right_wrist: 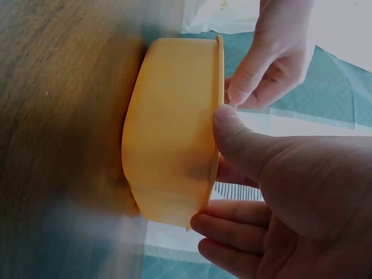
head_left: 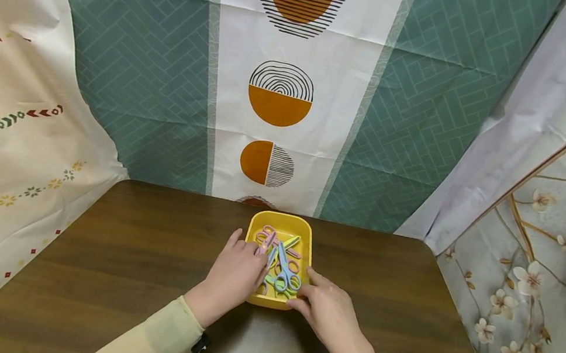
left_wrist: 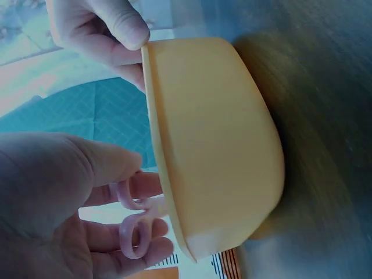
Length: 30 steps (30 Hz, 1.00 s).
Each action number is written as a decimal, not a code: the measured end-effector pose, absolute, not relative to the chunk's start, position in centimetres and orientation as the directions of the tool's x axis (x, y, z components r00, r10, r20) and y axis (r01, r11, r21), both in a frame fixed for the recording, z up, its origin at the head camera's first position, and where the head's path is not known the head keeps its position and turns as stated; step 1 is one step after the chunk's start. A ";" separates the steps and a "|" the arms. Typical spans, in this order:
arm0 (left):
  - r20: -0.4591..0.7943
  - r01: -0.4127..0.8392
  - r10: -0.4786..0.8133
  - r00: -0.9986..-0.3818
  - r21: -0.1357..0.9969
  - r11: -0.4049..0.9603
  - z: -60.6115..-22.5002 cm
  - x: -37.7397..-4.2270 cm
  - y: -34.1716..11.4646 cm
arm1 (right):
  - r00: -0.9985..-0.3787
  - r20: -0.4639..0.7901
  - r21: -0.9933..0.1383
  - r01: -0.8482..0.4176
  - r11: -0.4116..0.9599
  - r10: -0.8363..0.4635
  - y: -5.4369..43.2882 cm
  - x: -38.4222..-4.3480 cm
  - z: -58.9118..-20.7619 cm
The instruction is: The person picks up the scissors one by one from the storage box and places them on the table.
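A yellow plastic bin (head_left: 273, 302) holds several small scissors in pink, blue and yellow-green. My left hand (head_left: 235, 269) reaches over the bin's left side and pinches a pair of pink scissors (left_wrist: 124, 238) by the finger loops, blades toward the inside of the bin. On the near right corner, my right hand (head_left: 334, 312) grips the rim, thumb (right_wrist: 226, 119) on the near edge and fingers along the right side. Blue scissors (head_left: 282, 256) lie on top of the pile, loops toward me. Parts of the lower scissors are hidden beneath others.
The bin stands on a dark brown wooden table (head_left: 165, 232), near its far edge. A green and white patterned cloth (head_left: 169, 68) hangs behind it. Light patterned cloths hang at the left (head_left: 8, 166) and right (head_left: 522, 300).
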<state>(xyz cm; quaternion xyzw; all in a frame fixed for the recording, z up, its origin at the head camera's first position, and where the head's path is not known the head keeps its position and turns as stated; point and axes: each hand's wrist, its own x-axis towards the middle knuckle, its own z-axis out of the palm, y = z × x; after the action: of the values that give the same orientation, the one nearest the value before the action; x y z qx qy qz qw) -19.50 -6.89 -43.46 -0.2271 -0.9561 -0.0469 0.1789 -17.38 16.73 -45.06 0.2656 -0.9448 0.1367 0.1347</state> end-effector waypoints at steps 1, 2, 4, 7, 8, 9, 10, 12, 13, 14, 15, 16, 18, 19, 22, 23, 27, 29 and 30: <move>0.370 0.454 0.417 -0.830 0.015 0.891 -43.6 -19.5 -7.0 | -0.826 0.320 -0.190 -0.536 0.823 -0.464 16.7 -17.4 -45.1; 0.378 0.456 0.413 -0.829 0.028 0.889 -43.6 -19.5 -7.2 | -0.829 0.313 -0.191 -0.533 0.824 -0.463 16.8 -17.4 -45.1; 0.393 0.458 0.406 -0.825 0.046 0.888 -43.7 -19.5 -7.5 | -0.834 0.301 -0.195 -0.528 0.826 -0.462 16.8 -17.4 -45.0; 0.414 0.463 0.398 -0.819 0.065 0.884 -43.7 -19.5 -7.9 | -0.837 0.293 -0.197 -0.526 0.828 -0.462 16.8 -17.4 -45.0; 0.421 0.464 0.395 -0.816 0.072 0.883 -43.7 -19.5 -8.1 | -0.837 0.292 -0.198 -0.526 0.827 -0.462 16.9 -17.4 -45.0; 0.425 0.465 0.394 -0.815 0.074 0.882 -43.7 -19.5 -8.2 | -0.838 0.291 -0.199 -0.526 0.827 -0.462 16.9 -17.4 -44.9; 0.431 0.466 0.392 -0.813 0.076 0.881 -43.7 -19.5 -8.3 | -0.838 0.290 -0.201 -0.526 0.827 -0.462 16.9 -17.4 -44.9; 0.443 0.466 0.387 -0.809 0.082 0.881 -43.6 -19.5 -8.6 | -0.840 0.286 -0.204 -0.524 0.827 -0.462 16.9 -17.4 -44.9; 0.452 0.465 0.384 -0.806 0.082 0.881 -43.6 -19.5 -8.8 | -0.840 0.283 -0.207 -0.524 0.826 -0.462 16.9 -17.4 -44.9; 0.459 0.463 0.380 -0.803 0.081 0.883 -43.6 -19.5 -9.0 | -0.841 0.281 -0.208 -0.524 0.826 -0.463 16.9 -17.4 -44.9; 0.466 0.461 0.376 -0.801 0.079 0.884 -43.6 -19.5 -9.2 | -0.842 0.279 -0.208 -0.523 0.826 -0.463 16.9 -17.4 -44.9; 0.476 0.459 0.372 -0.797 0.076 0.885 -43.6 -19.5 -9.4 | -0.843 0.277 -0.209 -0.522 0.827 -0.462 17.0 -17.4 -44.8; 0.496 0.454 0.363 -0.789 0.072 0.888 -43.6 -19.5 -9.9 | -0.843 0.276 -0.208 -0.522 0.827 -0.462 17.0 -17.4 -44.8; 0.504 0.452 0.361 -0.785 0.067 0.890 -43.6 -19.6 -10.2 | -0.843 0.276 -0.206 -0.521 0.828 -0.462 17.0 -17.4 -44.8; 0.523 0.444 0.349 -0.778 0.065 0.893 -43.7 -19.7 -11.0 | -0.843 0.280 -0.203 -0.519 0.830 -0.459 17.0 -17.4 -44.7; 0.532 0.442 0.344 -0.774 0.065 0.894 -43.7 -19.7 -11.3 | -0.843 0.281 -0.202 -0.519 0.830 -0.459 17.0 -17.4 -44.7; 0.568 0.433 0.326 -0.756 0.061 0.899 -44.3 -19.6 -12.5 | -0.846 0.275 -0.202 -0.515 0.833 -0.457 16.9 -17.4 -44.7; 0.587 0.429 0.317 -0.745 0.056 0.902 -44.6 -19.4 -13.1 | -0.848 0.269 -0.200 -0.512 0.835 -0.456 16.8 -17.3 -44.7; 0.595 0.426 0.312 -0.741 0.057 0.903 -44.7 -19.4 -13.4 | -0.849 0.266 -0.197 -0.511 0.836 -0.456 16.8 -17.3 -44.7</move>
<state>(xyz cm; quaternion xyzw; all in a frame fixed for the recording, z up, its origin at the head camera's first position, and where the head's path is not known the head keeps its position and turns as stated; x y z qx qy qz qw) -19.38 -13.37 -44.72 -0.1989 -0.9280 -0.0953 0.3003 -17.30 16.76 -44.70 0.2540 -0.9525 0.1315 0.1048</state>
